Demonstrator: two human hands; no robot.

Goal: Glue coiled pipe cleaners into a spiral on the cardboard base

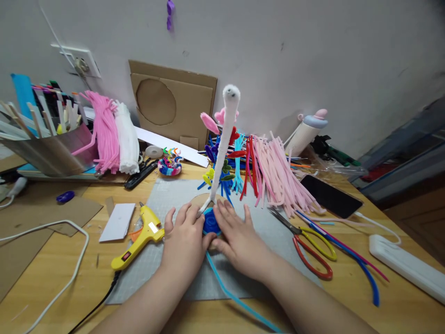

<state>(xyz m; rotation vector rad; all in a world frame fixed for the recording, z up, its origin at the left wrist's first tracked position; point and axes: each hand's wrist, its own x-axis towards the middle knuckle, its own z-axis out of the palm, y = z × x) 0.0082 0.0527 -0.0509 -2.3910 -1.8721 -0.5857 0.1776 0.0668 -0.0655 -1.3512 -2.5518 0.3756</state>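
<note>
A blue coil (211, 221) with a light blue edge lies on a round cardboard base, between my hands. My left hand (186, 232) presses its left side, fingers spread. My right hand (236, 234) lies against its right side, fingers stretched out flat. A light blue pipe cleaner (225, 290) trails from the coil toward the front edge. Behind the coil, a tall white fuzzy stem (223, 139) stands upright on the base, with colored fuzzy pieces beside it. Parts of the base are hidden under my hands.
A yellow glue gun (141, 239) lies left on the grey mat (194, 292). Scissors (306, 241) and a phone (330, 195) lie right. Behind are bundles of pink pipe cleaners (274, 171), cardboard (193, 102) and a metal holder (55, 150). A white power strip (406, 264) lies far right.
</note>
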